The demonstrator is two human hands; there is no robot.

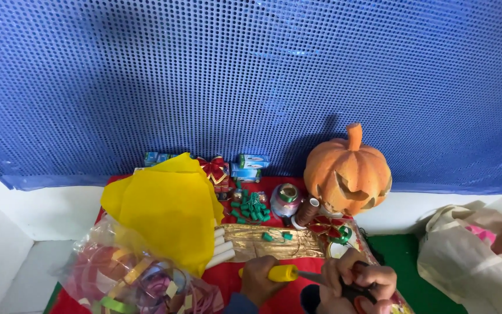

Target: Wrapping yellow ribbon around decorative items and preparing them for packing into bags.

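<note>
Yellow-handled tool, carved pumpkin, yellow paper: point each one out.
yellow-handled tool [283,273], head view, on its yellow handle.
carved pumpkin [344,168], head view, on its orange front.
yellow paper [167,212], head view, middle of the sheet.

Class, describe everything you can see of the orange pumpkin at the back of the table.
The pumpkin is orange and ribbed, with a matt, rough-looking surface and a short upright stem on top. Jagged openings cut into its front and right side show dark inside, like a carved face. It stands upright at the back right of the red cloth, against the blue dotted backdrop. A brown thread spool leans close to its lower left; whether they touch is unclear.
</note>
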